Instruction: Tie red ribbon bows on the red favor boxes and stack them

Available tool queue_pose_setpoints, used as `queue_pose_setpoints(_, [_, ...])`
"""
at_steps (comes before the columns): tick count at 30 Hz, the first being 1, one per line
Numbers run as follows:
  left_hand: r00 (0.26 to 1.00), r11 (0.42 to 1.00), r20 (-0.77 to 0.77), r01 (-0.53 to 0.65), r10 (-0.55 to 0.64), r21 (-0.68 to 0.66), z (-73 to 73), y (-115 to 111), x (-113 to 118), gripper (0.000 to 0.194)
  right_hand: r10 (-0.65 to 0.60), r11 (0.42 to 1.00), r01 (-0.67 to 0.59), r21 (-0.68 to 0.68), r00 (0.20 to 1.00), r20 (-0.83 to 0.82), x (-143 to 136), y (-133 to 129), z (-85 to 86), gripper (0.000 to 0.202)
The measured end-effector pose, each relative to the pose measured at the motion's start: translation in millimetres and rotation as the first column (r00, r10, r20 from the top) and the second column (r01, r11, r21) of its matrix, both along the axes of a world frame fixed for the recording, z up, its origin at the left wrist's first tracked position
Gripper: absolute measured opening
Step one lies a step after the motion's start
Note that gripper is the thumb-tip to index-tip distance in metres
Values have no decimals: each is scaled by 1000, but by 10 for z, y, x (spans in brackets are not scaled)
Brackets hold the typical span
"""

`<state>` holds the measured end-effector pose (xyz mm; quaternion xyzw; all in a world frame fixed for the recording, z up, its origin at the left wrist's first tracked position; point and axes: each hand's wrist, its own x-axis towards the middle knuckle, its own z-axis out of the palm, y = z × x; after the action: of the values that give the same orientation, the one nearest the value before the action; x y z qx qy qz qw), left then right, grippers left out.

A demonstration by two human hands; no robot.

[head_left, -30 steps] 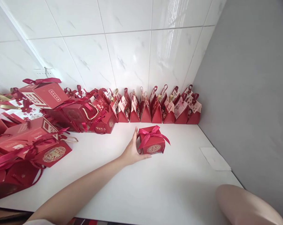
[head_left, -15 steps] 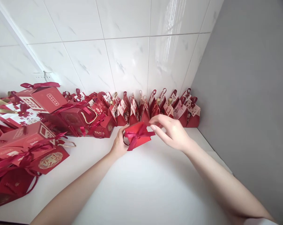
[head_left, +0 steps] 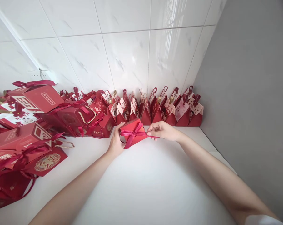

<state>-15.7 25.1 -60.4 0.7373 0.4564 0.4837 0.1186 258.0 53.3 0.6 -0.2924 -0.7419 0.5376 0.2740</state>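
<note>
A red gift box (head_left: 139, 138) is held above the white table, tilted so its bow side faces me. My left hand (head_left: 116, 139) grips the box's left side, its fingers partly hidden behind it. A dark pink ribbon (head_left: 133, 133) is tied in a bow across the box. At the right, my right hand (head_left: 161, 130) pinches one ribbon end between thumb and fingers, and the tip sticks out past them. Behind the box stands a row of small red and pink peaked gift boxes (head_left: 169, 110) with ribbon loops on top.
Larger red gift boxes (head_left: 38, 98) with bows and cord handles are piled on the left of the white table (head_left: 136, 190). White tiled wall (head_left: 125, 59) rises behind the row. A grey panel (head_left: 246, 84) bounds the right side.
My right hand has moved in from an open pose beside the box and closed on the ribbon end. The box has shifted slightly left in my left hand.
</note>
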Motion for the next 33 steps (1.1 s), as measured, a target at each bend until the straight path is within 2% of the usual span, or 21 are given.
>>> queue_pose_setpoints(4, [1000,1000,31,4,-4,3,-52,27,-4,107,172,970,-176,-168,984,-33,-8,-7,-22,33])
queue_pose_setpoints(7, [999,1000,26,28,-28,-14,-77,57,-33,109,243,948,-247,-201,969,-44,-63,-36,-71,33])
queue_pose_setpoints(9, [999,999,25,41,-40,-27,-91,74,-56,107,243,952,-246,-183,969,-39,-91,-28,-126,34])
queue_pose_setpoints(12, [994,994,76,82,-76,-71,-126,92,-86,98,169,985,-166,-55,984,51,-81,41,-242,35])
queue_pose_setpoints(16, [986,989,136,111,-98,-96,-161,102,-100,93,-12,994,-4,110,989,145,-24,172,-431,35])
queue_pose_setpoints(18, [978,981,147,162,-146,-108,-135,96,-84,97,-136,978,114,176,984,116,-22,214,-525,58])
queue_pose_setpoints(20, [963,964,158,239,-220,-119,-79,75,-54,101,-208,936,182,302,977,56,-44,227,-612,95])
queue_pose_setpoints(21, [951,950,167,283,-260,-135,-47,59,-36,102,-201,909,173,379,979,34,-60,224,-653,109])
queue_pose_setpoints(23, [918,905,212,376,-335,-199,5,24,-5,105,-140,852,104,513,990,31,-94,202,-727,120])
queue_pose_setpoints(25, [874,840,284,468,-394,-273,18,-6,13,108,-104,823,55,566,993,54,-120,171,-780,118])
queue_pose_setpoints(27, [844,796,334,519,-419,-312,-10,-20,14,112,-122,820,65,568,991,63,-133,143,-804,112])
queue_pose_setpoints(30, [856,807,332,497,-396,-319,-83,-13,8,121,-160,812,93,576,985,68,-131,124,-798,109])
queue_pose_setpoints(33, [886,840,301,441,-352,-316,-118,5,15,118,-179,795,98,599,981,78,-123,136,-798,109])
